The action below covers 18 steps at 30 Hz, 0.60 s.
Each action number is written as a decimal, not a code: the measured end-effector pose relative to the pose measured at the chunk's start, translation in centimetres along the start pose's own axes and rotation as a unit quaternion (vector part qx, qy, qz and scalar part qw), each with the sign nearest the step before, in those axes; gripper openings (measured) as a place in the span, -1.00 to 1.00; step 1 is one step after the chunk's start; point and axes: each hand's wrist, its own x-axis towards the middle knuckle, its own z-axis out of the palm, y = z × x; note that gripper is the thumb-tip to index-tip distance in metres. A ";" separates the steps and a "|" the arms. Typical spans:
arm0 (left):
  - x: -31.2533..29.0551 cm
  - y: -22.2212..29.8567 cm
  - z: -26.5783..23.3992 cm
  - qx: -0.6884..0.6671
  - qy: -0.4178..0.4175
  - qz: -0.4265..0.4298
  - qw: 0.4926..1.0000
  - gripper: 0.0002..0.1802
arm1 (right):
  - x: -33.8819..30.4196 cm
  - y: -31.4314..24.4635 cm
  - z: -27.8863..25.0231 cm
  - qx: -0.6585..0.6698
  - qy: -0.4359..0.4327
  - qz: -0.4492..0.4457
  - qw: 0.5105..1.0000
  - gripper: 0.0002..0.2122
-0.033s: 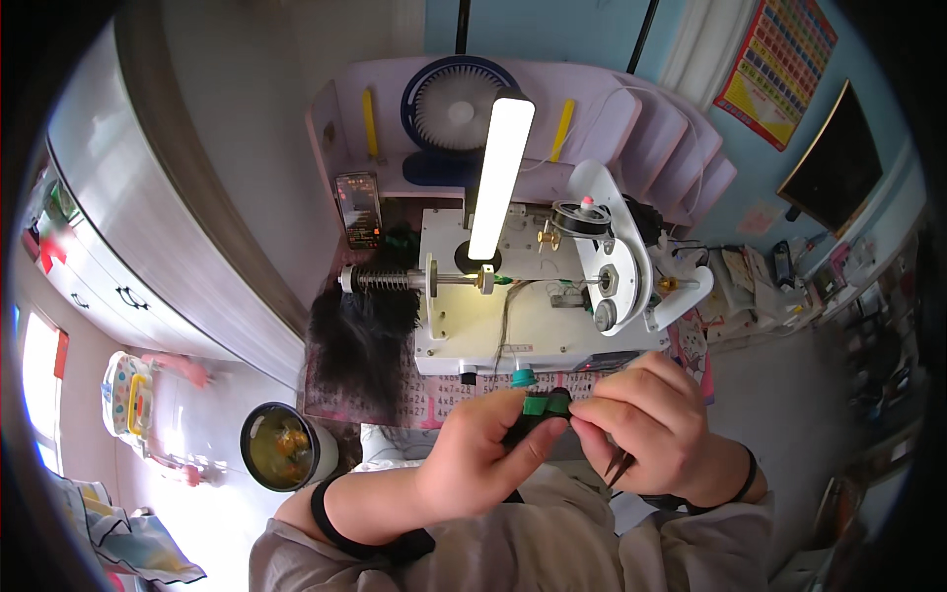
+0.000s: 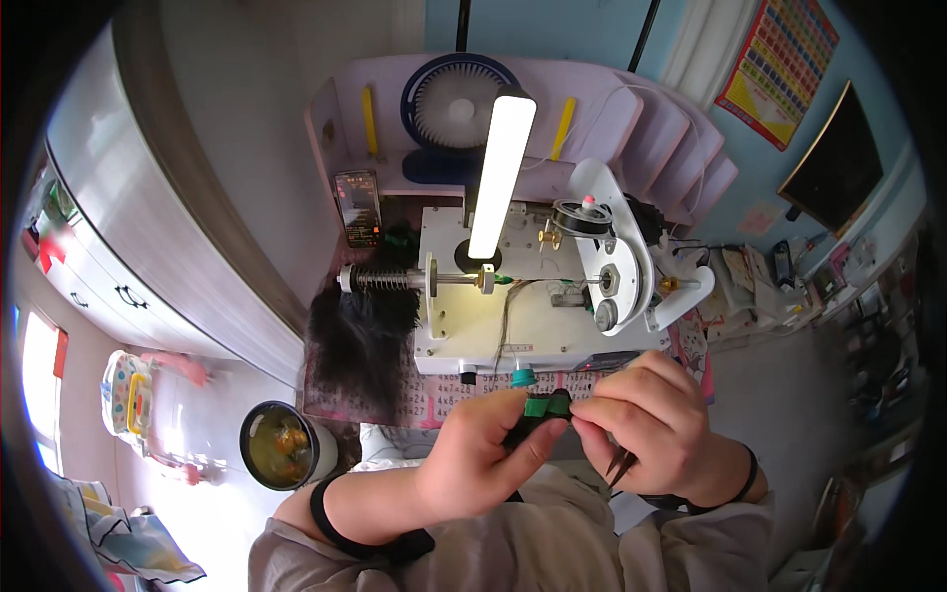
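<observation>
Over the front edge of the table, my left hand (image 2: 476, 446) is closed on a small black piece with green bands (image 2: 547, 406). My right hand (image 2: 646, 424) meets it from the right, thumb and forefinger pinched at its end. Dark pointed tweezers (image 2: 619, 468) stick out below the fingers of that hand. Just beyond both hands stands a white winding machine (image 2: 449, 350) with a spring-loaded shaft (image 2: 393, 280) and a black spool (image 2: 582, 219). A thin dark strand hangs from its middle, where a green tip shows.
A bundle of dark hair (image 2: 360, 345) lies left of the machine. A lit lamp bar (image 2: 501, 178) hangs above it. Behind are a phone (image 2: 358, 209), a blue fan (image 2: 460, 107) and a lilac shelf (image 2: 641, 148). On the left floor stands a bin (image 2: 326, 449).
</observation>
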 end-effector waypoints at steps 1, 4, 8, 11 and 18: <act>0.2 -0.2 0.0 0.034 0.014 0.035 0.999 -0.84 | 0.1 0.2 0.1 0.002 -0.009 0.002 1.000 -0.84; 0.7 -0.4 -0.4 0.102 0.022 0.083 0.991 -0.82 | 0.4 0.5 0.1 -0.004 -0.039 -0.002 0.999 -0.83; 1.1 0.0 -0.8 0.179 0.015 0.114 0.977 -0.83 | 0.7 0.9 0.1 -0.072 -0.075 -0.051 0.993 -0.81; 1.5 0.0 -0.8 0.190 0.017 0.134 0.972 -0.83 | 1.3 1.0 0.1 -0.117 -0.075 -0.096 0.986 -0.81; 1.8 0.1 -1.1 0.163 0.003 0.130 0.978 -0.85 | 1.7 2.2 0.0 -0.028 -0.124 -0.046 0.991 -0.80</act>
